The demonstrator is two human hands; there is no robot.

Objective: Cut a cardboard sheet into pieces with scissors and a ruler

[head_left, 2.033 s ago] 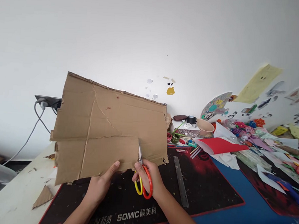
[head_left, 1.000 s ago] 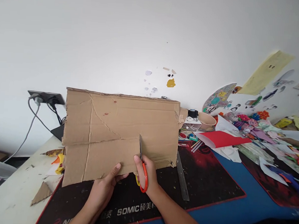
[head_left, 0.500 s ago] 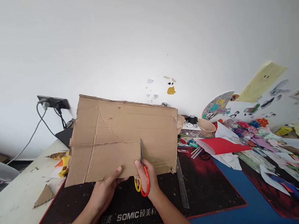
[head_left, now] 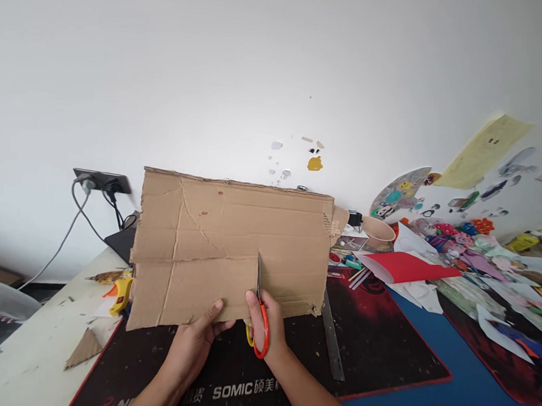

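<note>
A large creased brown cardboard sheet (head_left: 205, 223) is held up over a black desk mat (head_left: 382, 332). My left hand (head_left: 198, 339) pinches its lower edge, thumb on the near face and fingers behind. My right hand (head_left: 266, 325) is closed round scissors (head_left: 263, 331) with red and yellow handles. The dark blade points up along a vertical cut in the cardboard, just right of the sheet's middle. The other blade is hidden behind the sheet.
A metal ruler (head_left: 334, 341) lies right of the cardboard. Red paper (head_left: 405, 266), a round container (head_left: 378, 233) and craft pieces are at the right. At the left are a yellow tool (head_left: 121, 295), a cardboard scrap (head_left: 84, 348) and a wall socket (head_left: 102, 181) with cables.
The view has shifted slightly, and the cardboard's right edge sits farther right. Its lower left corner appears a little higher. Both hands keep their hold, and the scissor handles are closer together.
</note>
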